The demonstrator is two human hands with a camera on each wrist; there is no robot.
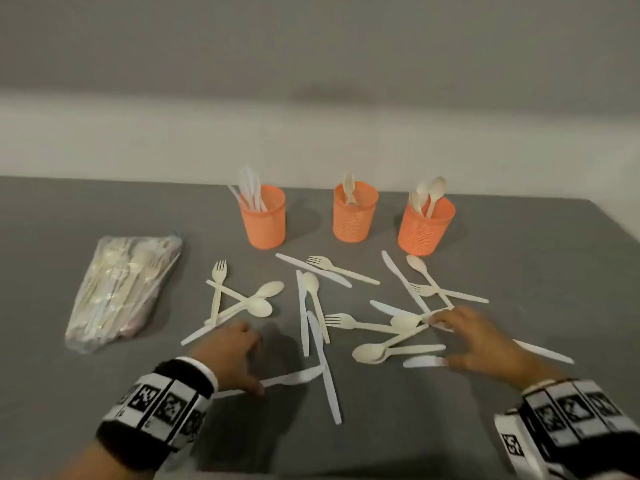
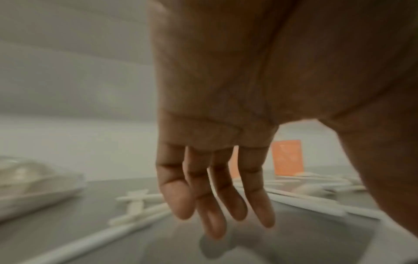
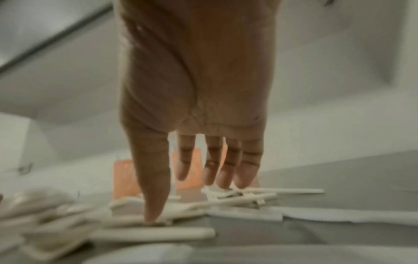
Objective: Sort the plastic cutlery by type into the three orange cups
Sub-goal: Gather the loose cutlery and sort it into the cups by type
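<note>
Three orange mesh cups stand in a row at the back of the grey table: the left cup (image 1: 263, 218) holds knives, the middle cup (image 1: 354, 211) a fork, the right cup (image 1: 425, 225) spoons. Several cream forks, spoons and white knives lie scattered in front of them. My left hand (image 1: 231, 351) hovers low with straight fingers (image 2: 217, 205), its thumb touching a white knife (image 1: 294, 377). My right hand (image 1: 474, 341) reaches flat over the right-hand pile (image 1: 408, 327); its fingertips (image 3: 226, 180) rest on crossed handles and the thumb (image 3: 153, 205) presses a piece. Neither hand holds anything.
A clear plastic bag (image 1: 121, 289) full of more cutlery lies at the left of the table. A pale wall runs behind the cups. The table's right edge (image 1: 616, 233) slants away at the far right.
</note>
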